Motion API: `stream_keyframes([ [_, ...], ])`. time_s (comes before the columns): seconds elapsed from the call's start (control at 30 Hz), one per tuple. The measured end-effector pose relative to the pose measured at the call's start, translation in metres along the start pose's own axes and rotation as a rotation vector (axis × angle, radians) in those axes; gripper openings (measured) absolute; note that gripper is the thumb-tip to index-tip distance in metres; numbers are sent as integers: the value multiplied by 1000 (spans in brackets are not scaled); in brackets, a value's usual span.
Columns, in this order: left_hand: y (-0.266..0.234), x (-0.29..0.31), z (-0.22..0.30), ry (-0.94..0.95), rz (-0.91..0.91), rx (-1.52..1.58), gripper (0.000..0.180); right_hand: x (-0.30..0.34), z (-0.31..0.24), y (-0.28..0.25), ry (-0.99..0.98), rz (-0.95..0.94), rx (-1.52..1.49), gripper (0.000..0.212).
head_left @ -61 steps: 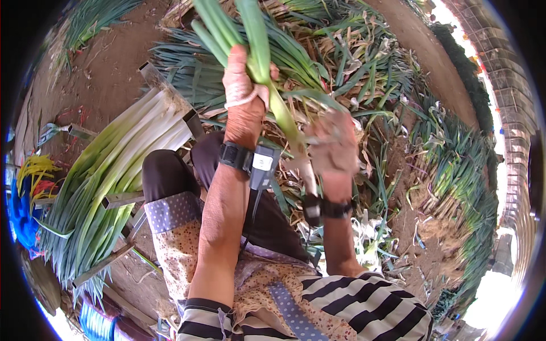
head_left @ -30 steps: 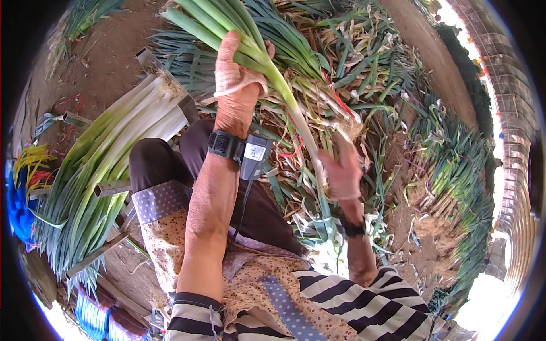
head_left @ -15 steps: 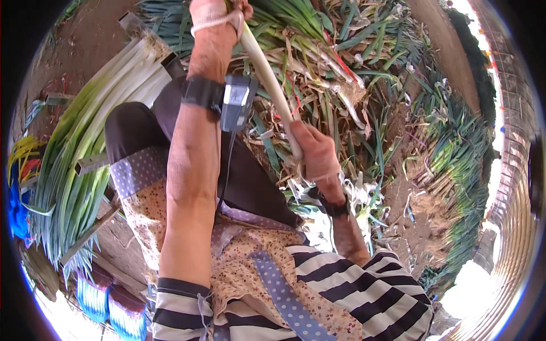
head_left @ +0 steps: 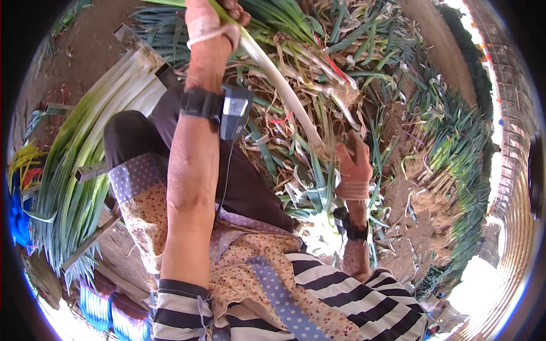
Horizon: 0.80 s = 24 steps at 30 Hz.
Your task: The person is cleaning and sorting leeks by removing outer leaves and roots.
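My left hand (head_left: 206,23), with a pale band around its wrist, is closed around the upper part of a leek-like long green onion (head_left: 284,96) at the top of the view. Its white stalk slants down to the right, and the root end points toward my right hand. My right hand (head_left: 354,170) is just right of that root end, apart from it. Its thumb and forefinger look parted, with nothing plain between them. Onions with roots and red ties (head_left: 341,74) lie just beyond that hand.
Trimmed long onions (head_left: 85,131) lie bundled on a metal frame to my left. Dry leaves and peelings (head_left: 273,136) cover the ground ahead. A long row of onions (head_left: 455,170) stretches along the right. Blue strands (head_left: 94,307) hang at lower left.
My right hand has left the onion's lower stalk and moved right, exposing the root end. My left hand keeps its hold, and the stalk has shifted slightly.
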<state>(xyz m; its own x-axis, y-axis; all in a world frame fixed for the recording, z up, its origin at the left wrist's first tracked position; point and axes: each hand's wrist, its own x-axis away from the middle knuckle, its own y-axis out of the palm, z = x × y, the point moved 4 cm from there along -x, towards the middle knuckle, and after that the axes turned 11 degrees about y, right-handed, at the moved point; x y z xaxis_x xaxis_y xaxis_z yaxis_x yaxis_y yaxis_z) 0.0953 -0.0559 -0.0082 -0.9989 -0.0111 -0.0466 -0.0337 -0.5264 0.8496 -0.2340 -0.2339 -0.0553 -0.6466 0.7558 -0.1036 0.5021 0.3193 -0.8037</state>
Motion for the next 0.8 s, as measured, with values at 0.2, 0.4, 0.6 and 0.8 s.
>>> stream_keyframes([
  [0.2, 13, 35, -35, -270, -422, 54, 82, -31, -74, 63, 123, -325, -181, 40],
  [0.4, 3, 26, -17, -160, -175, -315, 35, -16, -69, 71, 259, -198, -481, 40],
  [0.6, 1, 24, -14, -166, -123, -345, 24, -18, -69, 71, 148, -85, -305, 40],
  [0.8, -2, 24, -14, -180, -138, -236, 22, -15, -68, 71, 8, 41, -162, 41],
])
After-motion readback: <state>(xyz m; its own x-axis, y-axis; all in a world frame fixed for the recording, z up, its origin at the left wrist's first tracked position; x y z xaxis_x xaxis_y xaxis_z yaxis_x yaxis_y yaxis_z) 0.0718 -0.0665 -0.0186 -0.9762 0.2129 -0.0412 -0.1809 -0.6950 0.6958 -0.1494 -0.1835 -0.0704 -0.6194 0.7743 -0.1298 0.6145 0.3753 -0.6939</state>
